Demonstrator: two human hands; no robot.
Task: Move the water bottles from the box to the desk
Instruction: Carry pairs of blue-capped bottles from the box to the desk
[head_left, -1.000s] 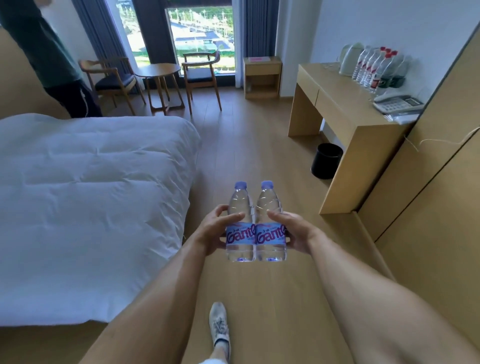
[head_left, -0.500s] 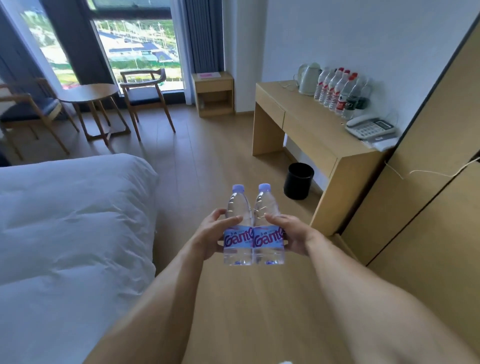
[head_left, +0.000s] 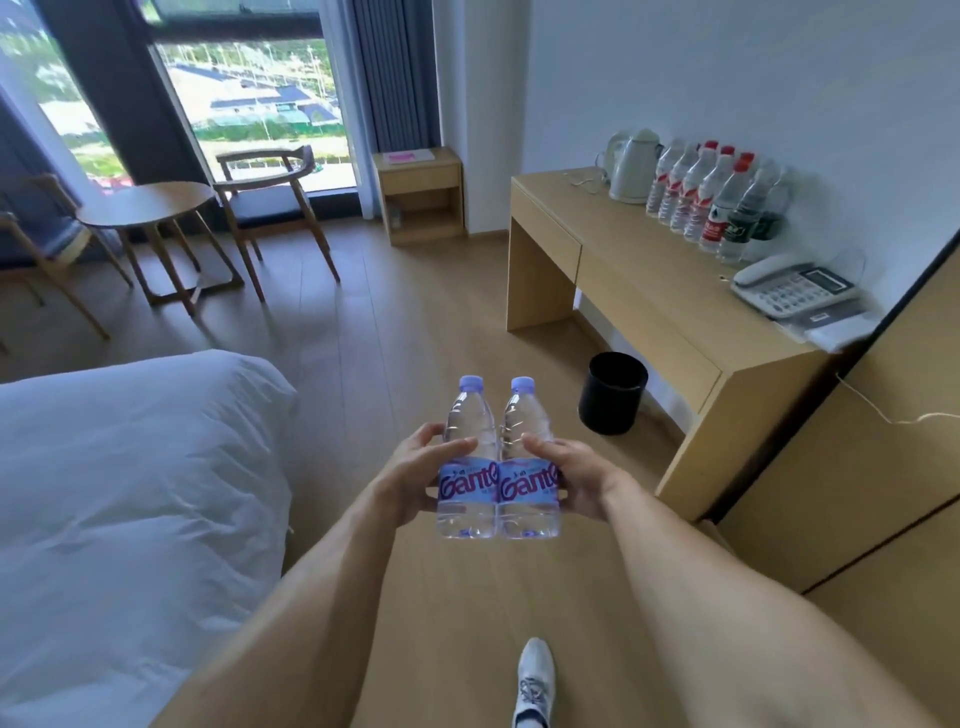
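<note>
Carrying step: left hand (head_left: 410, 480) and right hand (head_left: 576, 486) each grip a bottle (head_left: 467, 467), fingers curled round. Next, probably set both on the worktop (head_left: 649, 270).

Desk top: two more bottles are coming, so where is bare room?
The light wooden desk is bare along its front edge, from the white kettle to the white telephone. The wall side is crowded by the row of clear bottles.

The wooden desk (head_left: 670, 296) stands against the wall. At its far end sits a cream kettle (head_left: 635, 166); a row of water bottles (head_left: 711, 197) lines the wall edge, and a corded telephone (head_left: 792, 288) rests on papers (head_left: 836, 332) near the near corner.
</note>
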